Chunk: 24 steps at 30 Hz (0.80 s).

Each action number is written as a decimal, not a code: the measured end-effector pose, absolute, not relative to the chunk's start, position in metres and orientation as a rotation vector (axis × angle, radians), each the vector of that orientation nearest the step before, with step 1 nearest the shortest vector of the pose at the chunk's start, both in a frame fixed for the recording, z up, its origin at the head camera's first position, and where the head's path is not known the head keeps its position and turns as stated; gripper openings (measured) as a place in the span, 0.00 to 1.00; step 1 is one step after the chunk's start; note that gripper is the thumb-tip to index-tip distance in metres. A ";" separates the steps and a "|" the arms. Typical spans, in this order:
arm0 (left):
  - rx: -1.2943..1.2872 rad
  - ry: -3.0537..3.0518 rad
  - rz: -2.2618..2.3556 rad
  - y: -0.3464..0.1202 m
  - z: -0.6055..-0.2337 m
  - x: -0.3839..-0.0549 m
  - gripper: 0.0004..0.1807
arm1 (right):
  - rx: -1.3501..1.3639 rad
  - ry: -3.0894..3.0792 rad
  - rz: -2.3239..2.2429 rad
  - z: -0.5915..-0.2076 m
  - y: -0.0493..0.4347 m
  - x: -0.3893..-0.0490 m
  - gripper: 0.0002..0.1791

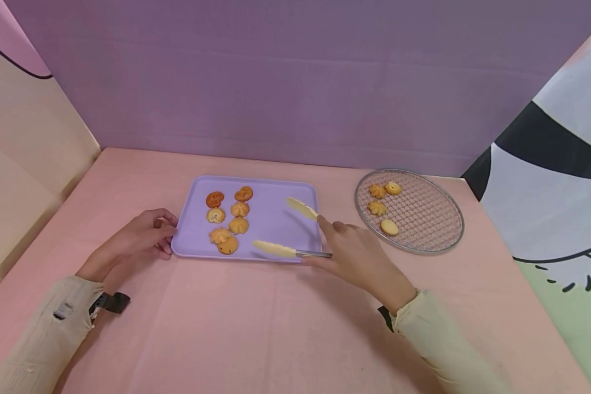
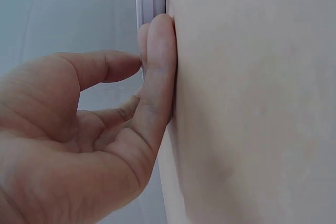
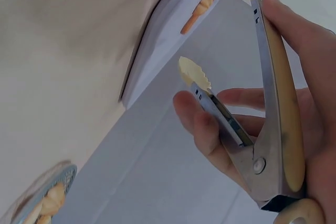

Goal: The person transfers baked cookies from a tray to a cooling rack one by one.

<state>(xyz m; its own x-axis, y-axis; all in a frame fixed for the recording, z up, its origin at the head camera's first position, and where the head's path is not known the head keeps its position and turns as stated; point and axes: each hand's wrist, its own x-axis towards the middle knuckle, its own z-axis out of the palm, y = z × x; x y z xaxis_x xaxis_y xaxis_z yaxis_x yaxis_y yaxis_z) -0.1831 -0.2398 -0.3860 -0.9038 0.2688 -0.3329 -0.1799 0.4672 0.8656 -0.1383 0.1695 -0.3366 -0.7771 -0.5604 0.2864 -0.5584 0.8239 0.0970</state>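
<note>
My left hand [image 1: 150,232] is at the left edge of a lilac rectangular tray [image 1: 285,191], its thumb and fingers pinching the rim. On the left half of that tray lie two pretzel cookies [image 1: 214,199], a round fluted cookie [image 1: 215,215], several star-shaped cookies [image 1: 238,225] and a flat round cookie [image 1: 227,245] partly under one of them. Over the tray's right side, my right hand [image 1: 354,254] grips a pair of tongs [image 3: 281,108] with cream scalloped tips. The tongs' arms stand wide apart, with nothing between the tips.
Right of the tray, a round wire rack [image 1: 423,210] lies on the pink tabletop [image 1: 226,328]. Several cookies, among them a plain oval cookie [image 1: 389,227], sit along its left side. A purple wall [image 1: 295,82] closes the back, and printed panels stand at both sides.
</note>
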 end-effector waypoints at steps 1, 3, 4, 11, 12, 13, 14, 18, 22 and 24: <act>0.074 2.293 1.430 -0.240 -0.386 -0.183 0.19 | 0.846 -2.713 -0.009 -0.338 0.167 -0.140 0.45; 0.071 2.292 1.433 -0.239 -0.387 -0.183 0.18 | 0.824 -2.742 -0.009 -0.340 0.163 -0.142 0.45; 0.073 2.289 1.437 -0.239 -0.387 -0.183 0.18 | 0.810 -2.760 -0.007 -0.341 0.160 -0.144 0.45; 0.080 2.287 1.450 -0.239 -0.387 -0.182 0.18 | 0.724 -2.823 -0.027 -0.349 0.143 -0.150 0.43; 0.083 2.288 1.450 -0.239 -0.386 -0.182 0.19 | 0.721 -2.828 -0.030 -0.350 0.141 -0.150 0.43; 0.084 2.287 1.452 -0.239 -0.386 -0.182 0.19 | 0.717 -2.832 -0.041 -0.351 0.138 -0.151 0.43; 0.086 2.284 1.456 -0.239 -0.385 -0.182 0.19 | 0.712 -2.842 -0.053 -0.351 0.135 -0.151 0.43; 0.090 2.278 1.467 -0.239 -0.384 -0.181 0.19 | 0.685 -2.876 -0.106 -0.353 0.123 -0.151 0.45; 0.089 2.278 1.467 -0.239 -0.384 -0.181 0.19 | 0.689 -2.863 -0.129 -0.355 0.111 -0.150 0.44; 0.089 2.282 1.464 -0.240 -0.385 -0.182 0.19 | 0.719 -2.828 -0.136 -0.358 0.106 -0.149 0.43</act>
